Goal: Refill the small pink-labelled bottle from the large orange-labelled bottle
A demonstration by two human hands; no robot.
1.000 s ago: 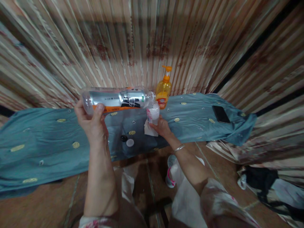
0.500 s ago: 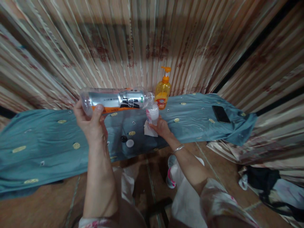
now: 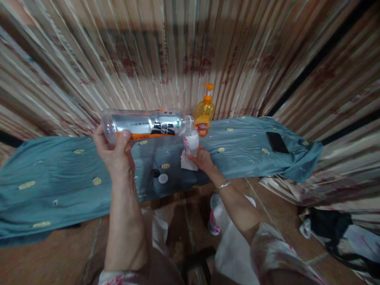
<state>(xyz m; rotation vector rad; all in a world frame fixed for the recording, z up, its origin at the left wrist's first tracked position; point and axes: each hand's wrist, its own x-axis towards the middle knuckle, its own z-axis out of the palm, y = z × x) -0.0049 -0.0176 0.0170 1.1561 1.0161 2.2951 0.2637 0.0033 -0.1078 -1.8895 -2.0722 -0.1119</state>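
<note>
My left hand (image 3: 114,148) is closed around the base of a large clear plastic bottle (image 3: 142,124) with a silver and orange label. The bottle lies nearly level in the air, its uncapped neck pointing right. Just under that mouth is a small white and pink bottle (image 3: 190,143), gripped by my right hand (image 3: 202,158). A pale tissue or cloth (image 3: 187,163) shows below the small bottle. Whether liquid is flowing between the two mouths is too blurred to tell. A black cap (image 3: 155,173) and a white round lid (image 3: 163,179) lie on the blue cloth in front.
An orange-yellow pump bottle (image 3: 204,115) stands just behind the small bottle. A black phone (image 3: 277,142) lies at the right on the blue patterned cloth (image 3: 68,170). Striped curtains (image 3: 142,51) hang close behind. A dark bag (image 3: 329,225) is on the floor at right.
Both hands and both bottles keep nearly the same position. The whole view has shifted very slightly.
</note>
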